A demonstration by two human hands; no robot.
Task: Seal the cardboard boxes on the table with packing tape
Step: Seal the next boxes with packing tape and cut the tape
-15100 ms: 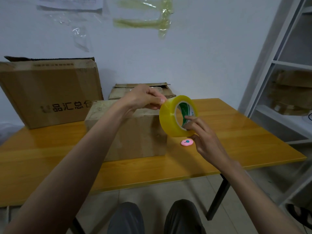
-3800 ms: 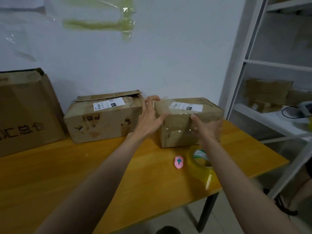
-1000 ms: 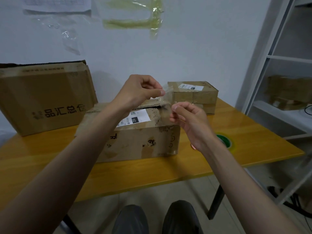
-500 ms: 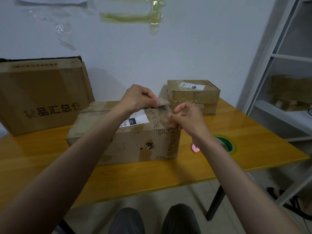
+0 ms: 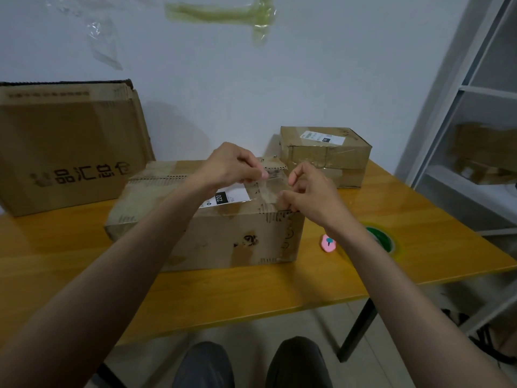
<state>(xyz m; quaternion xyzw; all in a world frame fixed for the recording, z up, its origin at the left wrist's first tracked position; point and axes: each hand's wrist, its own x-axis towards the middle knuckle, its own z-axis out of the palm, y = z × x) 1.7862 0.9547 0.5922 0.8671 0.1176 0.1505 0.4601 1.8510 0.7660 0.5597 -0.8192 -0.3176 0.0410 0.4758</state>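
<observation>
At frame centre, our left hand [image 5: 232, 169] and right hand [image 5: 307, 194] pinch a clear tape strip [image 5: 270, 186] stretched crosswise just above the worn brown cardboard box [image 5: 223, 233].

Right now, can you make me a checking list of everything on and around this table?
Surface: orange wooden table, glossy.
Job's things: front box with a clear tape strip held across its top right end; taped box behind it; big box at the left against the wall; tape roll lying flat on the right.
Clutter: small pink cutter beside the roll.
Grippers: left hand and right hand each pinch one end of the strip.
Cables: dark ones on the floor at the right.
Surroundings: white wall with tape scraps; white shelf holding blurry cardboard.
</observation>
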